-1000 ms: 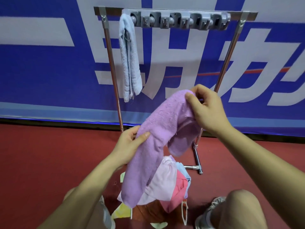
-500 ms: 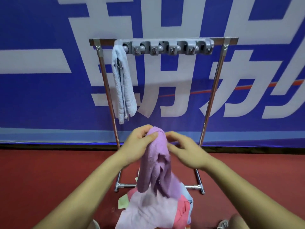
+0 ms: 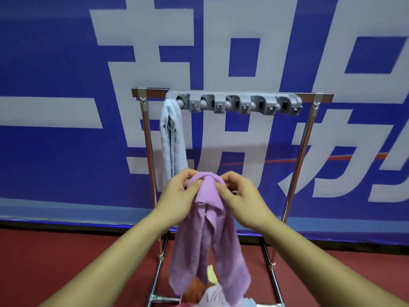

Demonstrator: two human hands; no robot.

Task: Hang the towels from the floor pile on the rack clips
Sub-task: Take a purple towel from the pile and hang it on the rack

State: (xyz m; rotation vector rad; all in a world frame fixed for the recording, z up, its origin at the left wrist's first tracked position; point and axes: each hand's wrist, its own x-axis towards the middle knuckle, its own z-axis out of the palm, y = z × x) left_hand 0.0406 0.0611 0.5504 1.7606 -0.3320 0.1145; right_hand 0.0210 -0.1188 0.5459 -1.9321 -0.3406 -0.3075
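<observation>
Both hands pinch the bunched top fold of a lilac towel [image 3: 208,235], the left hand [image 3: 177,198] and right hand [image 3: 241,200] on either side, holding it up before the metal rack [image 3: 303,138]. A pale blue towel [image 3: 171,138] hangs from the leftmost grey clip; the remaining clips [image 3: 241,104] are unoccupied above the floor pile [image 3: 212,295].

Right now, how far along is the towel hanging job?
Done: one light blue towel hangs from the leftmost clip of the grey clip strip. In hand: the left hand and right hand pinch the bunched top of a purple towel, below the strip, not yet clipped. Left: that towel plus the pile below; the other clips hold nothing.
</observation>
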